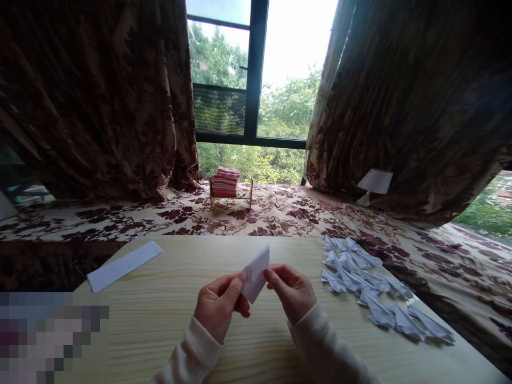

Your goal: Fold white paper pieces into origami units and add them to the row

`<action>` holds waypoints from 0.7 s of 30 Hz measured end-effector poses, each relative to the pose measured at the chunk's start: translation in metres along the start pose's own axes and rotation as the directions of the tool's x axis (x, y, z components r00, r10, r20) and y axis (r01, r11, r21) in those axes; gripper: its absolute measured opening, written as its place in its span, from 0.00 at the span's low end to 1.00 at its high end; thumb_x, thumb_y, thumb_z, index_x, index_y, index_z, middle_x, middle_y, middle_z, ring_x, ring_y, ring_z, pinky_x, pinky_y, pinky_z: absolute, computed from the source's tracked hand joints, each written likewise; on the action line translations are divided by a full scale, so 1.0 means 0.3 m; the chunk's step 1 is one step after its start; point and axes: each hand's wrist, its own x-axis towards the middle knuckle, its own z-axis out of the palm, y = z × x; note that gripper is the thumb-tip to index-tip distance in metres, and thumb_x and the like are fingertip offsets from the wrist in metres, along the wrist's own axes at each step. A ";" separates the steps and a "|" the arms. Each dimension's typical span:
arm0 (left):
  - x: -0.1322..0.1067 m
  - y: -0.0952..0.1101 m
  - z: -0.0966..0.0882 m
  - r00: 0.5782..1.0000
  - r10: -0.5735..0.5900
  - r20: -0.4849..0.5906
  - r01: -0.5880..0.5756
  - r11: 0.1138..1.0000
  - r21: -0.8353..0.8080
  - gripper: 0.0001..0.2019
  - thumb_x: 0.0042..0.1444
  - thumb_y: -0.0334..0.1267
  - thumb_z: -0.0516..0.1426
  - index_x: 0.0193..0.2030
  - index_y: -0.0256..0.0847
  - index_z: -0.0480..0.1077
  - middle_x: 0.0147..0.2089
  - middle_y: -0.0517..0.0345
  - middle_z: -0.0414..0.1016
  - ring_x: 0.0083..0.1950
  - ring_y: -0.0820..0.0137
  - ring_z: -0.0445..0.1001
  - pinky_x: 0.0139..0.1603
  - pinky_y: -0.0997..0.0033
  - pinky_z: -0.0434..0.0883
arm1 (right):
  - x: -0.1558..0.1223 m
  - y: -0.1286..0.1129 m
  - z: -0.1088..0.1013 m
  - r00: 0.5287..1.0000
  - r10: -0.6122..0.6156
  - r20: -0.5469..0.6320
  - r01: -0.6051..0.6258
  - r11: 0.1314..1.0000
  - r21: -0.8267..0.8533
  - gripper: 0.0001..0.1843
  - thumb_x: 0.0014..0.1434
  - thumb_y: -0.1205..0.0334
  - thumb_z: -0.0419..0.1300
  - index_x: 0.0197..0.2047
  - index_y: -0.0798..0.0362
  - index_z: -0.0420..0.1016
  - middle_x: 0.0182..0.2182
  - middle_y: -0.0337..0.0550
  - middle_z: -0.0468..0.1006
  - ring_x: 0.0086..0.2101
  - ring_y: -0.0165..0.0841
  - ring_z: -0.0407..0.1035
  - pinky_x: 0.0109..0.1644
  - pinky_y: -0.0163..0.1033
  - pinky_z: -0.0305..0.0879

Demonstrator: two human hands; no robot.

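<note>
A small folded piece of white paper (258, 272) is held up above the middle of the wooden table (192, 266). My left hand (218, 304) pinches its left edge between thumb and fingers. At its right edge, my right hand (294, 290) has thumb and forefinger pressed together on the paper. Several folded white paper shapes (376, 309) with pointed ends lie in rough rows on the right side of the table. On the left lies a flat white stack of paper strips (125, 265).
Beyond the table, a ledge covered in floral cloth (276, 210) bears a small rack (251, 194) with folded red-and-white striped cloths (225, 182). A small white lamp (375, 182) stands at the right. Dark patterned curtains (100, 96) flank the window (256, 74). The lower left corner is pixelated.
</note>
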 end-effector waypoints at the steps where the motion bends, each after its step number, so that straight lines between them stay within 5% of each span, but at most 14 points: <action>1: 0.000 0.001 -0.001 1.000 -0.007 0.006 0.007 1.000 0.008 0.17 0.42 0.44 0.62 0.32 0.30 0.75 0.11 0.62 0.68 0.13 0.77 0.64 0.16 0.78 0.64 | 0.000 0.001 0.000 1.000 -0.001 0.000 0.001 1.000 -0.001 0.16 0.42 0.50 0.66 0.24 0.56 0.75 0.19 0.39 0.74 0.20 0.28 0.63 0.24 0.34 0.61; 9: 0.000 0.003 -0.001 1.000 -0.025 -0.003 0.025 1.000 -0.019 0.15 0.41 0.43 0.61 0.29 0.30 0.75 0.10 0.63 0.66 0.12 0.78 0.62 0.15 0.79 0.62 | -0.002 -0.001 0.005 1.000 -0.003 -0.014 0.003 1.000 0.013 0.17 0.40 0.49 0.66 0.23 0.56 0.75 0.19 0.39 0.74 0.21 0.28 0.65 0.25 0.34 0.63; 14: -0.003 0.006 -0.001 0.992 0.117 -0.036 -0.111 0.983 0.143 0.12 0.45 0.42 0.59 0.28 0.33 0.75 0.11 0.64 0.65 0.14 0.78 0.62 0.17 0.79 0.60 | 0.002 0.002 0.014 0.992 0.124 0.007 -0.124 0.980 0.155 0.19 0.39 0.50 0.68 0.29 0.56 0.74 0.19 0.38 0.73 0.20 0.28 0.65 0.24 0.33 0.64; 17: -0.007 0.003 0.003 0.982 0.187 -0.015 -0.180 0.962 0.206 0.12 0.47 0.42 0.58 0.28 0.34 0.75 0.12 0.64 0.65 0.16 0.77 0.62 0.19 0.78 0.60 | -0.002 0.021 0.025 0.966 0.232 0.116 -0.254 0.938 0.235 0.24 0.39 0.50 0.68 0.36 0.57 0.74 0.21 0.39 0.75 0.21 0.28 0.66 0.23 0.32 0.63; 21: -0.010 -0.008 0.009 0.978 0.203 0.037 -0.206 0.955 0.212 0.12 0.48 0.43 0.57 0.30 0.35 0.75 0.16 0.62 0.68 0.18 0.75 0.63 0.20 0.77 0.62 | -0.014 0.044 0.040 0.927 0.222 0.301 -0.305 0.915 0.265 0.20 0.42 0.50 0.67 0.29 0.60 0.74 0.19 0.40 0.74 0.20 0.29 0.65 0.25 0.35 0.62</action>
